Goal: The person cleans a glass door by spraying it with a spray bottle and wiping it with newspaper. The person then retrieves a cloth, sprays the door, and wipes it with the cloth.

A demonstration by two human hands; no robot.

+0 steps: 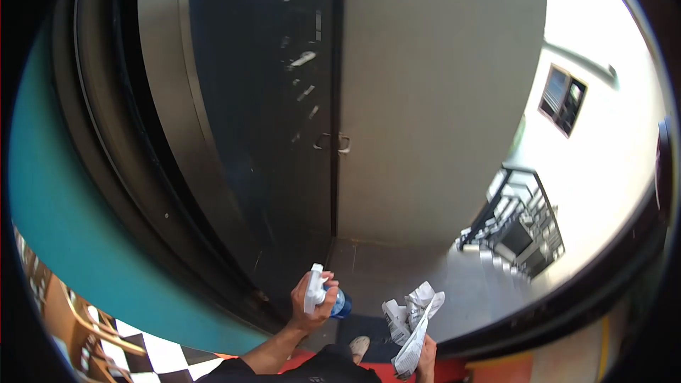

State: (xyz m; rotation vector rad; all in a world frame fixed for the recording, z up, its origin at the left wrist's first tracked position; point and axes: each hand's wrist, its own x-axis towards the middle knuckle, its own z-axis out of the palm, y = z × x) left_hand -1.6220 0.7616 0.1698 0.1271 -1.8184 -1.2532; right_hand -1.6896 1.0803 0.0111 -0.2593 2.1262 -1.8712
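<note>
Dark doors [284, 135] ahead — left grip [310, 306] closed round spray bottle [320, 293], right grip [425, 354] clutching crumpled newspaper [411, 319].

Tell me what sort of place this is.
Probably a building's entrance: dark double doors with handles where they meet, and an outdoor staircase with railing alongside. The left hand holds a spray bottle; the right hand grips crumpled newspaper.

A spray bottle [320, 296] with a white trigger head and a blue body is held upright, low in the frame before a dark glass door, its nozzle turned toward the glass. Just beside it on the right, a crumpled wad of printed newspaper [411, 326] is bunched loosely, its creased ends fanning upward.
</note>
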